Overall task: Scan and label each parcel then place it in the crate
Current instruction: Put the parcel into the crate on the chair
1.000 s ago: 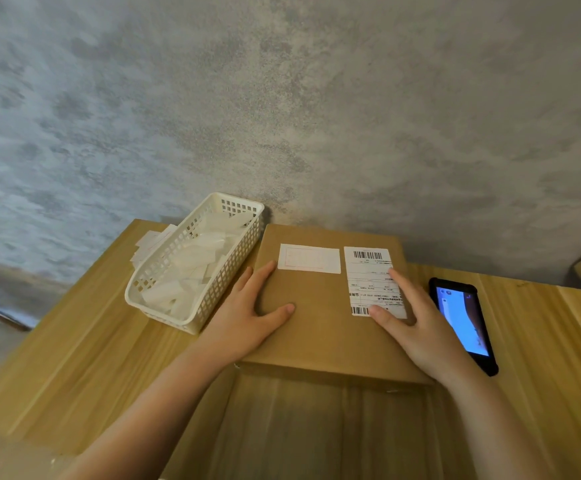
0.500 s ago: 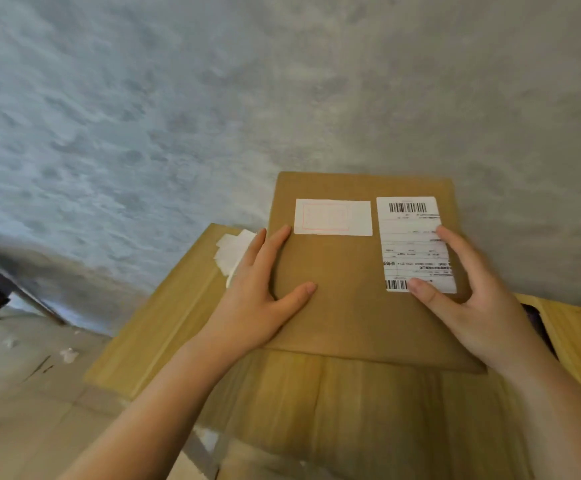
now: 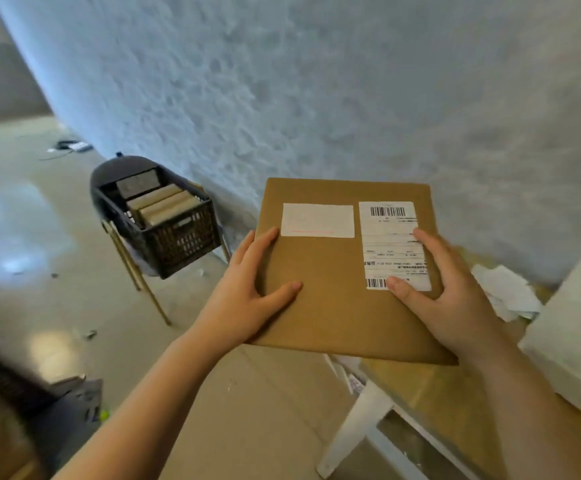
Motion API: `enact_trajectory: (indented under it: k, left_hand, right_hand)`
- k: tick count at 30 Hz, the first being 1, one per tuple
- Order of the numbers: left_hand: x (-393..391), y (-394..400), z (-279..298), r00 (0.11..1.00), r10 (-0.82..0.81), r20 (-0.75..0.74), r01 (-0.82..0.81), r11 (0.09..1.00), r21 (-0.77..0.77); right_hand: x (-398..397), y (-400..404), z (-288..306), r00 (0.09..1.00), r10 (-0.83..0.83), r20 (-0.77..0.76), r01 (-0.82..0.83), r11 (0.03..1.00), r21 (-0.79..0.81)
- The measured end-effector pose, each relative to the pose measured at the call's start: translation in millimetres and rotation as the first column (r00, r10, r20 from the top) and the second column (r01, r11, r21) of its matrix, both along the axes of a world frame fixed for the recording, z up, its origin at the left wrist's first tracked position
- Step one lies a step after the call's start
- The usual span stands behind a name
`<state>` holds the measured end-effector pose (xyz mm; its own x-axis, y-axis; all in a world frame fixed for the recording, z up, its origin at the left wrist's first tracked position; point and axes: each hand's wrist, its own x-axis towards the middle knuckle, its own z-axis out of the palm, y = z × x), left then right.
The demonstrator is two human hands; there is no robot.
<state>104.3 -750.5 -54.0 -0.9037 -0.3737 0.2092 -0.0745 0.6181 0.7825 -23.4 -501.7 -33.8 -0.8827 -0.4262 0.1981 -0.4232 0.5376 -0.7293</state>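
— Parcel (image 3: pixel 334 306) position?
— Held up in the air in front of the grey wall (image 3: pixel 351 81), flat face toward the camera, past the left end of the wooden table (image 3: pixel 448 396)

— Hands?
— Left hand (image 3: pixel 247 299) grips its left edge, thumb curled over the front, the fingers lying along the side. Right hand (image 3: pixel 455 303) grips the right edge, thumb pressed on the shipping label (image 3: pixel 391 247) by its lower barcode

— Stickers?
— 2 on the front: a blank white label (image 3: pixel 318 220) on the left, the barcode one just beside it

— Crate?
— Dark crate (image 3: pixel 168 223) well apart to the left, standing on a thin-legged stand (image 3: pixel 140 282) against the wall, with several brown parcels (image 3: pixel 164 206) on edge inside

— On the table?
— White basket (image 3: pixel 580 327) at the right edge, loose paper slips (image 3: pixel 503 292) near it
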Motion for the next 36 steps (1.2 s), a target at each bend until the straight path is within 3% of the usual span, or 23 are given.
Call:
enact_trajectory:
  k: [8,19,25,36]
  left_hand:
    - [29,-144,-60,0.949,0.254,0.185,-0.277,0.955,0.108]
    - [-54,-320,-100,0.829,0.430,0.358,-0.520,0.828,0.210]
    - [-97,-434,-106,0.769,0.541,0.339,-0.624,0.751,0.216]
    - [-180,-680,-130,0.768,0.549,0.329,-0.639,0.689,0.342]
  right_hand:
    - [-37,-189,-65,0.943,0.290,0.166,-0.299,0.954,0.035]
    - [-168,-419,-107,0.811,0.492,0.317,-0.554,0.820,0.144]
    - [-224,-558,-105,0.763,0.553,0.334,-0.624,0.764,0.163]
    - [-297,-805,-116,0.789,0.492,0.368,-0.574,0.805,0.152]
